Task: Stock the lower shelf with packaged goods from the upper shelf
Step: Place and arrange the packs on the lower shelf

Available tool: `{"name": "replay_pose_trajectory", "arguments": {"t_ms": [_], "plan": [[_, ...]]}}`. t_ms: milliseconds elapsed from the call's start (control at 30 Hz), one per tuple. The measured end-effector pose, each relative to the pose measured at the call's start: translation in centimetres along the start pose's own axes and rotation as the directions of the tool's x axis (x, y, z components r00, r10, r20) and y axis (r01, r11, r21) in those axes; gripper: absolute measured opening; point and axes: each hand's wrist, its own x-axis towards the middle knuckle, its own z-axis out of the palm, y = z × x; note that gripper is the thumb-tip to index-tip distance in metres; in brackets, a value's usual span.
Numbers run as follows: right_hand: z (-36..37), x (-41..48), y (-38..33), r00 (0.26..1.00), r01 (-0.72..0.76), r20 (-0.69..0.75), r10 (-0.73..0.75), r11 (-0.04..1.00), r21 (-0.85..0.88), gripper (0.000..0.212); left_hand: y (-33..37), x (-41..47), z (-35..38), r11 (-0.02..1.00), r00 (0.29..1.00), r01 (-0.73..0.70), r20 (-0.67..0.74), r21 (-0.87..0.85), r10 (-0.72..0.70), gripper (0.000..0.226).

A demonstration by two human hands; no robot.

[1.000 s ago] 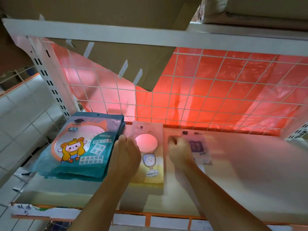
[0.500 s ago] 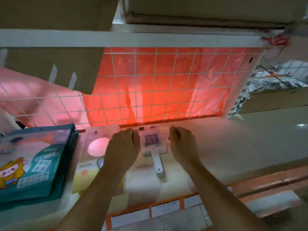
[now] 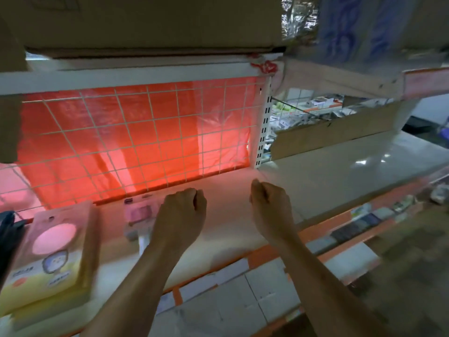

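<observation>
Mirror pack (image 3: 139, 215) flat on lower shelf (image 3: 230, 222), toward 9 o'clock, right edge hidden behind left hand (image 3: 181, 215). Left hand clenched above it; touching or not, cannot tell. Right hand (image 3: 271, 210) at 3 o'clock of left, clenched, empty, over bare shelf. Yellow-pink pack stack (image 3: 52, 256) at 8 o'clock, apart from mirror pack.

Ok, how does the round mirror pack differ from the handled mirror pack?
The round mirror pack is bigger, a thick stack, pink over yellow; the handled mirror pack is smaller, pinkish with a white handle. The left hand hides part of the handled one only. Both lie flat on the shelf.
</observation>
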Motion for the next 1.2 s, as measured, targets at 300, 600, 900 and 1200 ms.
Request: {"name": "replay_pose_trajectory", "arguments": {"t_ms": [300,600,900,1200], "plan": [[-9.6,1.1,4.7,0.997,-0.020,-0.071,0.023,0.999,0.044,0.049,10.8,0.5,3.7,0.986,0.999,-0.020,0.030,-0.163,0.025,0.047],[-15.3,2.4,8.7,0.993,-0.094,-0.059,0.101,0.990,0.109,0.050,17.7,1.6,5.9,0.961,0.992,-0.110,0.036,-0.256,0.123,0.047],[-18.0,5.5,10.1,0.990,-0.051,-0.122,0.065,0.993,0.108,0.050,21.9,5.8,7.8,0.939,0.977,-0.207,-0.016,-0.274,0.211,0.048],[-20.1,11.3,11.8,0.978,-0.061,-0.197,0.073,0.996,0.067,0.053,24.6,11.0,11.1,0.890,0.950,-0.304,-0.041,-0.340,0.309,0.045]]}}
